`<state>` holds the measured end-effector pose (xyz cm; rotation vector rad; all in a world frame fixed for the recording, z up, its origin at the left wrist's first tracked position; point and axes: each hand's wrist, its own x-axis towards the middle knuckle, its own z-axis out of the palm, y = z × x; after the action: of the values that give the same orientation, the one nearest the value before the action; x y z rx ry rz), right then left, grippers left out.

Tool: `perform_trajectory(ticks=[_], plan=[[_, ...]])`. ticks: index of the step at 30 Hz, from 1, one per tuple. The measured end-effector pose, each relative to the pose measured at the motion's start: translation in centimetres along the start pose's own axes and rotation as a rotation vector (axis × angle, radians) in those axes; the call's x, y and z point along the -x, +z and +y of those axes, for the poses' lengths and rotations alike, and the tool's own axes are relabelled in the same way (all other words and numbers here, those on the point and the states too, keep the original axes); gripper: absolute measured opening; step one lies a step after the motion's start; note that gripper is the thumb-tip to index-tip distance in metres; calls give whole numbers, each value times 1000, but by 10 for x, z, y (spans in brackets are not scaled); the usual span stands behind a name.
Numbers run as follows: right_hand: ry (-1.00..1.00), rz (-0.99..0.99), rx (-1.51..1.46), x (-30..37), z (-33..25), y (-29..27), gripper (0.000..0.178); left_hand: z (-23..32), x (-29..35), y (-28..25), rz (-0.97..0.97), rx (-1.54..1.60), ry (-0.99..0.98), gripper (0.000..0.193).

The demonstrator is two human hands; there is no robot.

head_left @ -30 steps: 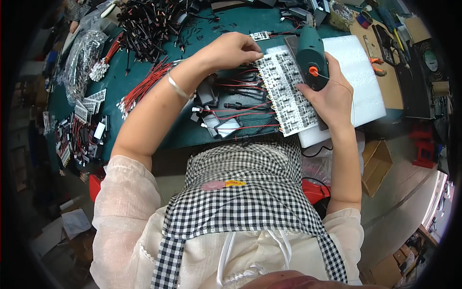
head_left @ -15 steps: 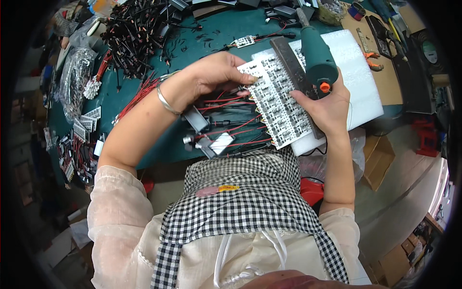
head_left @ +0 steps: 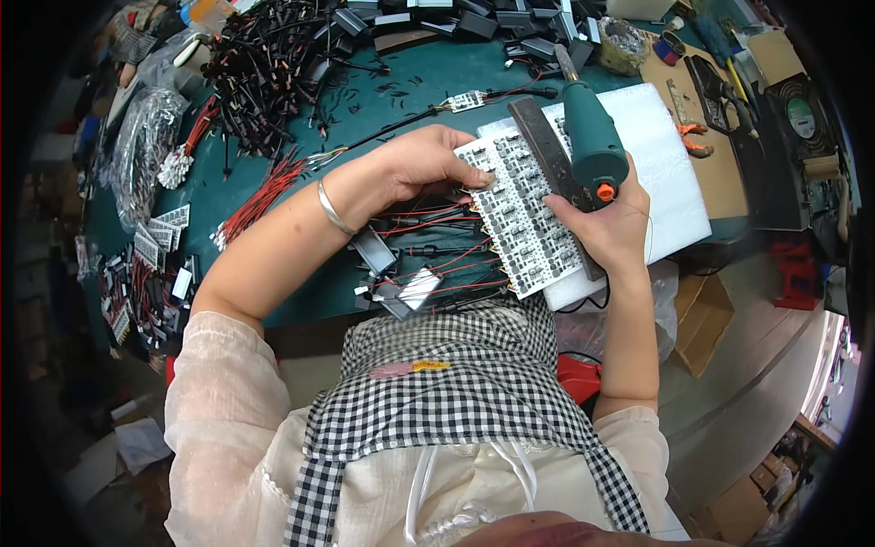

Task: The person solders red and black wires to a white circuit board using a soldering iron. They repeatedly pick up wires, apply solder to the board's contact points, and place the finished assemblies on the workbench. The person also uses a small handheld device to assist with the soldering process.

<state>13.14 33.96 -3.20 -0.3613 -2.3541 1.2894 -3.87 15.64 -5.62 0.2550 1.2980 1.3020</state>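
Note:
My left hand (head_left: 428,166) pinches the left edge of a white circuit board panel (head_left: 524,246), thumb on top. The panel carries rows of small dark components, and red and black leads run off its left edge. A long dark bar (head_left: 543,144) lies across the panel. My right hand (head_left: 622,226) is closed at the bar, its thumb reaching over it onto the panel. A green tool (head_left: 594,137) with a metal tip and an orange end hides most of its fingers, so what they grip is unclear. White foam (head_left: 670,182) lies beneath the panel.
A tangle of black cables (head_left: 260,77) covers the back left, with metal housings (head_left: 474,25) beyond. Red wires (head_left: 264,196) and small boards (head_left: 164,232) lie at left. One wired board (head_left: 467,100) is behind the panel. Orange-handled pliers (head_left: 696,139) lie at right; a cardboard box (head_left: 697,319) stands below.
The view has shifted slightly, so the bench, panel and foam appear a little lower and further left. Both hands keep their places at the panel and bar.

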Motion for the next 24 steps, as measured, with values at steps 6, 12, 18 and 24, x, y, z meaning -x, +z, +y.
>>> perform_trajectory(ticks=[6, 12, 18, 24], plan=[[-46, 15, -32, 2, 3, 1, 57, -10, -5, -7, -64, 17, 104, 26], [-70, 22, -47, 3, 15, 1, 70, -10, -5, -5, -43, -19, 167, 24], [-109, 32, -18, 1, 13, -2, 68, -13, -7, -6, -67, -29, 248, 23], [-96, 35, -28, 0, 12, -3, 65, -7, -6, -8, -117, -60, 269, 28]])
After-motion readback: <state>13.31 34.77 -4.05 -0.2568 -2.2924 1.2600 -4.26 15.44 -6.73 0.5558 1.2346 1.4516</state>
